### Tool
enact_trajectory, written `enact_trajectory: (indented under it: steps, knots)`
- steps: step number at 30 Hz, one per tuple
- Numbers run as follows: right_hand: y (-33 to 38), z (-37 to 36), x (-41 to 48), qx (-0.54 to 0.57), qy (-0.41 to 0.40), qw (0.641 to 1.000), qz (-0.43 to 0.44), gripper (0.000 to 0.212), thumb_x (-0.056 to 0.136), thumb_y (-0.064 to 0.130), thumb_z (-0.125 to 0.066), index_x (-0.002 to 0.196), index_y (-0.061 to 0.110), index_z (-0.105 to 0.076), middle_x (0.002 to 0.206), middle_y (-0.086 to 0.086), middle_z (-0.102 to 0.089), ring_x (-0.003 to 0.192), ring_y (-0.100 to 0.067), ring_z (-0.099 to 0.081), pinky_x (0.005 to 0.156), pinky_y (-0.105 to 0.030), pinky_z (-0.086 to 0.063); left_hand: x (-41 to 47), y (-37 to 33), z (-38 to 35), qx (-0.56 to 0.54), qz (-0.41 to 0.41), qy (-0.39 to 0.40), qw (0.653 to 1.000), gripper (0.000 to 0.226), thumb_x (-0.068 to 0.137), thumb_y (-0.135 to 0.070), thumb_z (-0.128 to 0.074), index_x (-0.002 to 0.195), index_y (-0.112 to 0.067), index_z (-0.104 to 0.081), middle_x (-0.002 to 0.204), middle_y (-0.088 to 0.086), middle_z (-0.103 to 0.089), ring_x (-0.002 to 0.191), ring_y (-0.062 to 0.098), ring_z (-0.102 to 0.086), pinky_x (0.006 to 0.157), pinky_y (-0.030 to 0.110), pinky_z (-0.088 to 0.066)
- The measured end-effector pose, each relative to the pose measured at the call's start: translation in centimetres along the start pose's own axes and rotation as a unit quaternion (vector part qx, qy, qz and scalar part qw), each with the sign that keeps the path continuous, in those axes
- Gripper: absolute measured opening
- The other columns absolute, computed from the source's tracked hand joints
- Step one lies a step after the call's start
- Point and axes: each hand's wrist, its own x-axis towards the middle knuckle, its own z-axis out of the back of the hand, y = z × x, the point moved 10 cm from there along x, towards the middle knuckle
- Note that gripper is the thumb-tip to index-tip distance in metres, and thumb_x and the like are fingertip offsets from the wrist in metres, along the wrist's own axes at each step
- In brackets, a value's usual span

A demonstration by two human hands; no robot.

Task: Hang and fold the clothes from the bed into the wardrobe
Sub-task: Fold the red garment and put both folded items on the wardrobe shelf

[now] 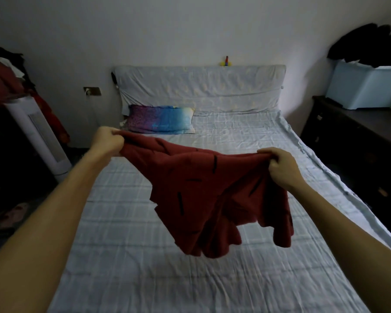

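Both hands, left hand (107,141) and right hand (280,167), gripping red garment (208,199) above bed (145,256).

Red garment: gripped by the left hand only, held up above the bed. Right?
No: both hands grip it. The head view shows the left hand and the right hand each gripping an edge of the red garment, held up above the bed.

Dim, bluish room light; wide-angle bending at edges, corners dark and soft

home bedroom | bed (190,256) with pillow (160,119) | dark dresser (357,141) | clothes-filled storage bin (368,86)
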Motion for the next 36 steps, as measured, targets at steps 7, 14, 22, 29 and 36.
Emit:
enact_trajectory:
  steps: [7,14,22,29,36]
  knots:
    - [-3.0,-0.2,-0.9,-0.021,0.040,0.998,-0.050,0.052,0.074,-0.011,-0.037,0.106,0.015,-0.069,0.109,-0.003,-0.066,0.098,-0.011,-0.054,0.086,-0.022,-0.036,-2.7,-6.7,-3.0,-0.293,0.006,0.206,0.934,0.022,0.098,-0.005,-0.039,0.095,-0.016,-0.058,0.070,-0.002,-0.062,0.058,0.006,-0.060,0.053,0.019,-0.054]
    - [-4.4,-2.3,-2.2,-0.051,0.134,0.988,-0.054,0.058,0.067,-0.011,-0.040,0.112,0.014,-0.066,0.111,-0.003,-0.067,0.105,-0.019,-0.059,0.086,-0.025,-0.039,-4.0,-14.6,-3.0,-0.434,-0.125,0.152,0.879,0.021,0.089,0.006,-0.052,0.093,-0.014,-0.057,0.066,-0.002,-0.065,0.064,0.010,-0.064,0.063,0.025,-0.054]
    - [-4.0,-6.5,-6.2,-0.004,0.226,0.968,-0.110,0.052,0.050,0.015,-0.039,0.094,0.018,-0.066,0.087,-0.002,-0.069,0.087,-0.023,-0.063,0.072,-0.031,-0.049,-9.3,-19.7,-4.4,-0.346,-0.196,0.166,0.902,0.040,0.078,0.020,-0.050,0.094,-0.016,-0.059,0.069,0.008,-0.058,0.052,0.015,-0.061,0.044,0.023,-0.048]
    - [2.9,-10.9,-8.0,0.199,0.334,0.918,-0.082,0.039,0.070,-0.003,-0.074,0.104,0.013,-0.065,0.098,-0.004,-0.071,0.088,-0.011,-0.066,0.077,-0.020,-0.053,-9.8,-19.9,-5.1,-0.354,-0.188,0.165,0.901,0.038,0.074,0.019,-0.048,0.091,-0.013,-0.059,0.057,0.003,-0.059,0.048,0.016,-0.059,0.046,0.023,-0.047]
    - [7.6,-14.6,-8.3,0.241,0.384,0.892,0.004,0.077,0.073,0.009,-0.081,0.137,0.019,-0.041,0.127,0.010,-0.057,0.115,-0.001,-0.055,0.092,-0.019,-0.047,-9.5,-19.6,-3.9,-0.356,-0.166,0.166,0.904,0.038,0.069,0.017,-0.043,0.087,-0.011,-0.061,0.063,0.009,-0.053,0.054,0.022,-0.058,0.055,0.026,-0.049]
